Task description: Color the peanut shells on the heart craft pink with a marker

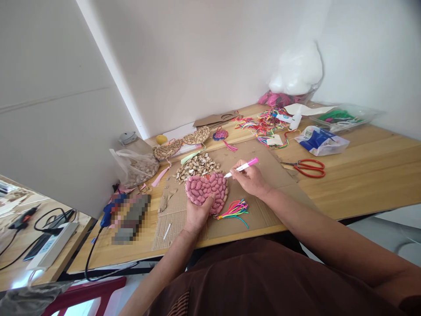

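Far left: power strip [49, 245] and black cables on a second table, well apart from the work.
Shell bag: clear plastic bag of peanut shells [140, 169] sits open at the table's back-left edge, within reach as stock.
Loose shells: a heap of peanut shells [197, 166] lies on the cardboard sheet [263, 175], just behind the piece, likely kept close for picking.
Left hand: left hand [197, 215] grips the near edge of the pink peanut-shell heart [207, 188], fingers curled under it and thumb on its rim, propping it tilted toward the marker tip.
Tassel: bright thread tassel [235, 210] trails from the heart's right side onto the cardboard.
Right hand: right hand [251, 180] pinches a pink marker [241, 166], fingers closed round the barrel, white tip at the heart's upper right edge, apparently colouring the shells.
Right side: red scissors [305, 167] lie on bare wood, apart from the work; coloured cords [263, 125] are heaped farther back.
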`<move>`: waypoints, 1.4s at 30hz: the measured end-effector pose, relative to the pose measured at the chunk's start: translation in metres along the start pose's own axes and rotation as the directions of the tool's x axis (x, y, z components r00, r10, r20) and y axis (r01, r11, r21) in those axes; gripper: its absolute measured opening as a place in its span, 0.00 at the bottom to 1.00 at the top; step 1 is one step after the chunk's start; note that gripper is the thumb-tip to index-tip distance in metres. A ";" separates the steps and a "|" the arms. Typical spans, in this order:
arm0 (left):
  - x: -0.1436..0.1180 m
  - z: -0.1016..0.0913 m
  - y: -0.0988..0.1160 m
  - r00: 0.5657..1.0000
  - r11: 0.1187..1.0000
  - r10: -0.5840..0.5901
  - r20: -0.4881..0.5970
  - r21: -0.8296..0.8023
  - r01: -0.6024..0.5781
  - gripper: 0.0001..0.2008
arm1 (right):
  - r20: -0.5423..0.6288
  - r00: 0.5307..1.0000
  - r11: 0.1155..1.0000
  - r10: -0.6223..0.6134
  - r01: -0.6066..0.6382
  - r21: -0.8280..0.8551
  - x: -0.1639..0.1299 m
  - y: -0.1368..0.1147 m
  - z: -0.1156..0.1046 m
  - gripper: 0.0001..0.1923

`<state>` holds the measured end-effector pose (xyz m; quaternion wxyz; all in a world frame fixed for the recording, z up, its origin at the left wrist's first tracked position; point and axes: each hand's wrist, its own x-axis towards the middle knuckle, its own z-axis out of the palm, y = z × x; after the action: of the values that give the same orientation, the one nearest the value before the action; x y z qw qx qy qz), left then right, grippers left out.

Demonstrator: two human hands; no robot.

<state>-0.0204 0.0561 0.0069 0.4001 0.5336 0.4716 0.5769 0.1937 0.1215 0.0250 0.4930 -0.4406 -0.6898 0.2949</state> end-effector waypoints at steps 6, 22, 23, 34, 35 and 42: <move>-0.001 0.000 0.003 0.999 0.998 -0.029 -0.040 0.047 0.031 0.27 | -0.008 1.000 1.000 0.003 -0.003 0.009 0.001 0.001 0.000 0.10; 0.000 -0.001 0.000 1.000 0.999 -0.013 0.011 -0.032 0.014 0.29 | 0.021 1.000 1.000 -0.010 0.010 0.010 0.000 -0.005 -0.001 0.10; 0.000 -0.001 0.000 1.000 1.000 -0.012 0.012 -0.023 0.012 0.28 | 0.024 1.000 1.000 -0.011 0.010 0.008 0.000 -0.006 0.000 0.10; -0.001 -0.001 -0.002 0.997 0.997 -0.057 -0.059 0.054 0.060 0.28 | 0.001 1.000 1.000 0.017 -0.017 0.017 0.001 -0.007 -0.003 0.09; -0.001 -0.001 -0.001 0.997 0.998 -0.050 -0.056 0.042 0.052 0.30 | 0.008 1.000 1.000 0.016 -0.016 0.017 0.001 -0.007 -0.003 0.09; -0.002 -0.001 0.003 0.999 0.998 -0.025 -0.048 0.060 0.028 0.30 | -0.004 1.000 1.000 0.008 -0.008 0.008 0.001 -0.004 -0.003 0.09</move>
<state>-0.0207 0.0538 0.0093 0.3802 0.5252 0.5053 0.5694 0.1953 0.1210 0.0298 0.4949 -0.4419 -0.6860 0.2988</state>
